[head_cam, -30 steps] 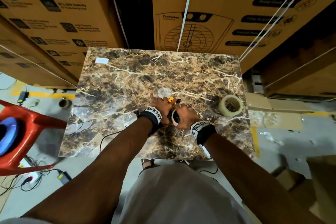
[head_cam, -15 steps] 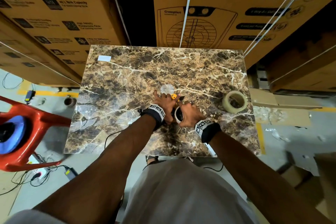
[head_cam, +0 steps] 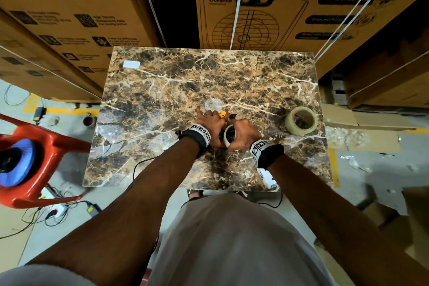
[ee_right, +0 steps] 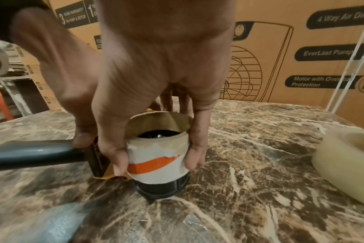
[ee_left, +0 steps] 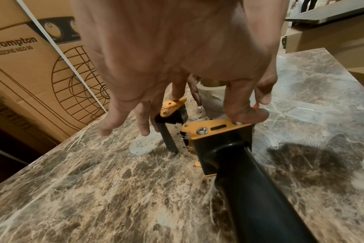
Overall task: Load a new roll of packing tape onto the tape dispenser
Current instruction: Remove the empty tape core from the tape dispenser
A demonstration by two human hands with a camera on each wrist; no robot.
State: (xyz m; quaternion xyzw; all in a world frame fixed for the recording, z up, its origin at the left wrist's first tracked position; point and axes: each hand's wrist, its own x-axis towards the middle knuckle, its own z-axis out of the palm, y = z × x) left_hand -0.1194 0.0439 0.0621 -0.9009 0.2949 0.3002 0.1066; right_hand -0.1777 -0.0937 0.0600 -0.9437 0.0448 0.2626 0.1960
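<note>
Since a second ago the hands have stayed together near the middle of the marble-patterned table (head_cam: 144,90), and the empty cardboard core (ee_right: 156,157) under the right hand now shows more of its open mouth in the head view.

The left hand (head_cam: 210,123) lies palm-down over the tape dispenser (ee_left: 216,133), fingers spread and fairly straight; its fingertips (ee_left: 239,113) press on the orange plate at the dispenser's front. The right hand (ee_right: 148,82) comes down from above and pinches the core between thumb on the left and fingers on the right. The core stands upright on the dispenser's black hub (ee_right: 162,185), whose ribbed lower part shows beneath it.

The core is a short tube, brown inside, with torn white paper and a ragged orange band on its outside. The dispenser has orange metal plates with screws, a small spring, and a smooth black handle (ee_left: 258,197) pointing toward the near edge. The new roll of tape (head_cam: 301,120), a pale translucent ring, lies flat on the table well to the right of the hands. Printed cardboard cartons (head_cam: 267,7) stand behind the far edge, and a red plastic chair (head_cam: 34,144) is on the floor to the left.
</note>
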